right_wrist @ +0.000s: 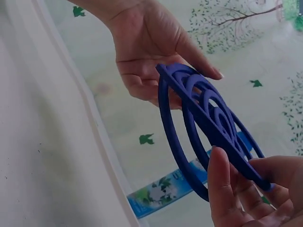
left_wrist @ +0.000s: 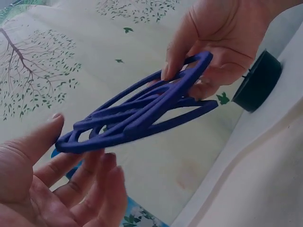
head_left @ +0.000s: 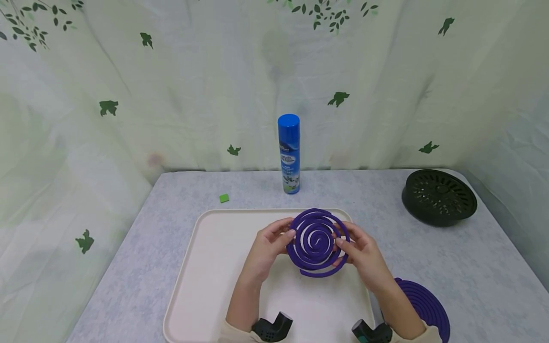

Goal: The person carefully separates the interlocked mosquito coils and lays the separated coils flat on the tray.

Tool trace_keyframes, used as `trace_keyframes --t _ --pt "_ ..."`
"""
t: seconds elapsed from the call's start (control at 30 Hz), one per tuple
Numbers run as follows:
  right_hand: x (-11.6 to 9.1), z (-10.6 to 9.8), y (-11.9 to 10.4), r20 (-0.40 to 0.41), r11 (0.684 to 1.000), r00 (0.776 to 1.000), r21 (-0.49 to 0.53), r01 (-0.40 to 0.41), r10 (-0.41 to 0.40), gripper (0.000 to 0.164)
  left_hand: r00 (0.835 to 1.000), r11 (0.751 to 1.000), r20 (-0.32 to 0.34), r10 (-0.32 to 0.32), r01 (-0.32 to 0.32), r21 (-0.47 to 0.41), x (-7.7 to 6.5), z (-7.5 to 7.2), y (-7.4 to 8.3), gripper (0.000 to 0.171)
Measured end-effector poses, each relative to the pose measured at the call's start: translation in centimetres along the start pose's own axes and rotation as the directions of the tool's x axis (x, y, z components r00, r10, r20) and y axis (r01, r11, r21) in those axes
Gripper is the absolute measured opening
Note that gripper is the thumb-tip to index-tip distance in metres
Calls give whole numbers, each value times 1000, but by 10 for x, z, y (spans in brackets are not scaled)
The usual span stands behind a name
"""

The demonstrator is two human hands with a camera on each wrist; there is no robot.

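A purple mosquito coil (head_left: 305, 257) is held up above a white tray, its rings spread apart from one another. My left hand (head_left: 267, 247) holds its left edge, with the thumb on the near face and the fingers behind. On the opposite edge, my right hand (head_left: 362, 252) pinches the rings between thumb and fingers. In the left wrist view the coil (left_wrist: 182, 87) appears nearly edge-on and tilted between both hands. The right wrist view shows some of its rings (right_wrist: 173, 125) standing apart from the rest.
The white tray (head_left: 223, 276) lies under my hands. Another tightly wound purple coil (head_left: 429, 305) lies right of it, partly behind my right forearm. A blue spray can (head_left: 290, 157) stands behind the tray, a small green piece (head_left: 224, 198) left of it. A black slotted round holder (head_left: 439, 197) sits back right.
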State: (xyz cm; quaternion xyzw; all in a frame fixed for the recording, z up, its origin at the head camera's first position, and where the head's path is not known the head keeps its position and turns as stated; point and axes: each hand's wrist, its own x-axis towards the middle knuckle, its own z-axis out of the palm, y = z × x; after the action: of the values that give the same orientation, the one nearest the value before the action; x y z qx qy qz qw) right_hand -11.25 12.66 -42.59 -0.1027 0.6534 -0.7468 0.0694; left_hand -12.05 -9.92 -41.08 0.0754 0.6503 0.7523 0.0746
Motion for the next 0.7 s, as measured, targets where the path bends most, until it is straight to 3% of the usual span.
trace_keyframes --t 0.13,0.37,0.6,0.7 --pt "0 0 0 -40 999 999 38 17 -16 38 998 1000 56 -13 15 -24 -2 3 2 36" --pt "-1 3 0 -22 997 999 52 49 -48 37 1000 1000 20 -3 4 -20 -2 3 2 28" --pt "-3 3 -2 11 996 998 64 55 -56 33 998 999 52 39 -37 -33 -3 -1 1 34" --pt "-3 3 -3 26 996 998 60 59 -61 32 998 998 29 53 -52 -26 -3 -2 0 34"
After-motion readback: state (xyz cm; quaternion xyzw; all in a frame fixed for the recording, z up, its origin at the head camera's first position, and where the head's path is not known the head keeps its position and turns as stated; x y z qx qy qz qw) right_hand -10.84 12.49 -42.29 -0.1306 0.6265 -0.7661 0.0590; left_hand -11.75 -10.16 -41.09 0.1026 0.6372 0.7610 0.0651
